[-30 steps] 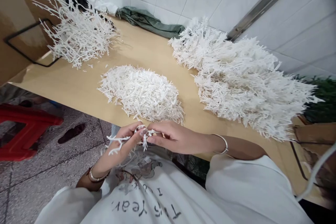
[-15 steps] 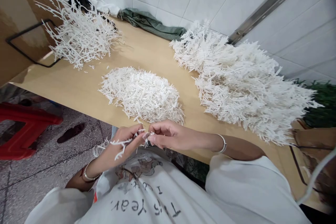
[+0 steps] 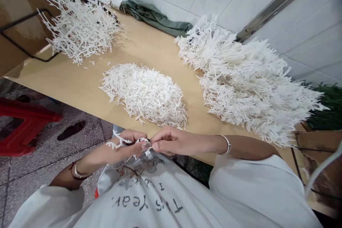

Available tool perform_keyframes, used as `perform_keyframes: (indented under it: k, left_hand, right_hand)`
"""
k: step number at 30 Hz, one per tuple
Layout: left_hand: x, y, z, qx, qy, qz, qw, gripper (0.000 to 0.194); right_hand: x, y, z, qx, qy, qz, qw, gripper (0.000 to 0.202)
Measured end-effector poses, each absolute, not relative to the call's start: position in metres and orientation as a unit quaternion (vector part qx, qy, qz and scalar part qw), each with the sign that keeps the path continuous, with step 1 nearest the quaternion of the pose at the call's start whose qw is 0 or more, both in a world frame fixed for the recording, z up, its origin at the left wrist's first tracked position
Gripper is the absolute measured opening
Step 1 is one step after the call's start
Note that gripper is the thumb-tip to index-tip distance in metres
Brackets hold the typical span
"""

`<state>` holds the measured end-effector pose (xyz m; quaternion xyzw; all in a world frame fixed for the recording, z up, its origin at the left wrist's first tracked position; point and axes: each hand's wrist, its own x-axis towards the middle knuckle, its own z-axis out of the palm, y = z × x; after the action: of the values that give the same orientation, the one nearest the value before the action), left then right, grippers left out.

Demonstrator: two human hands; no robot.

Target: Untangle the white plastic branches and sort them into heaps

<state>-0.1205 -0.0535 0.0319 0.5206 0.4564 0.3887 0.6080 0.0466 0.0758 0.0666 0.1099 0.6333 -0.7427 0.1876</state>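
My left hand (image 3: 125, 149) is closed on a white branched piece (image 3: 117, 140), whose thin twigs stick out over the back of the hand. Thumb and finger of my right hand (image 3: 171, 141) pinch the piece's end beside the left fingertips; the exact grip is partly hidden. Both hands meet in front of my shirt, at the near table edge. Just beyond them lies a heap of short white pieces (image 3: 146, 92). A larger mound of white bushy pieces (image 3: 248, 82) covers the right side, and long branched white pieces (image 3: 80, 28) are piled at the far left.
Brown paper covers the table (image 3: 149, 51). Along the tiled wall lies a dark green cloth (image 3: 157, 17). A red stool (image 3: 24, 124) and a dark slipper (image 3: 71, 130) are on the floor at left. Green foliage (image 3: 328, 107) and a cardboard box (image 3: 317, 146) stand at right.
My left hand has turned, and the twigs it holds now point more to the upper left. My right fingers have stayed against the left ones. The view has shifted slightly.
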Motion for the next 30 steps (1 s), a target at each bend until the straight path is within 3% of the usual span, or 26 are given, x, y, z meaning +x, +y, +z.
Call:
perform_keyframes:
  k: [9, 12, 16, 18, 23, 27, 30]
  left_hand:
    - [-0.116, -0.053, 0.029, 0.508, 0.447, 0.38, 0.631, 0.04]
    - [-0.13, -0.067, 0.025, 0.476, 0.468, 0.433, 0.606, 0.042]
    - [-0.147, -0.088, 0.018, 0.381, 0.581, 0.564, 0.446, 0.042]
    - [-0.143, -0.087, 0.019, 0.385, 0.596, 0.554, 0.436, 0.041]
    - [-0.114, -0.061, 0.028, 0.352, 0.584, 0.579, 0.447, 0.045]
    - [-0.1, -0.051, 0.031, 0.324, 0.576, 0.6, 0.451, 0.042]
    - [-0.096, -0.051, 0.029, 0.306, 0.59, 0.625, 0.41, 0.042]
  right_hand:
    - [0.049, 0.073, 0.065, 0.132, 0.667, -0.717, 0.154, 0.032]
    - [0.058, 0.085, 0.066, 0.154, 0.65, -0.741, 0.073, 0.036]
    - [0.073, 0.107, 0.081, 0.229, 0.653, -0.719, -0.07, 0.038]
    - [0.073, 0.116, 0.087, 0.217, 0.745, -0.627, -0.072, 0.036]
    - [0.041, 0.144, 0.074, 0.216, 0.939, -0.205, -0.172, 0.023]
    - [0.018, 0.171, 0.055, 0.21, 0.959, -0.085, -0.173, 0.029]
    - [0.016, 0.168, 0.055, 0.187, 0.934, -0.075, -0.294, 0.025]
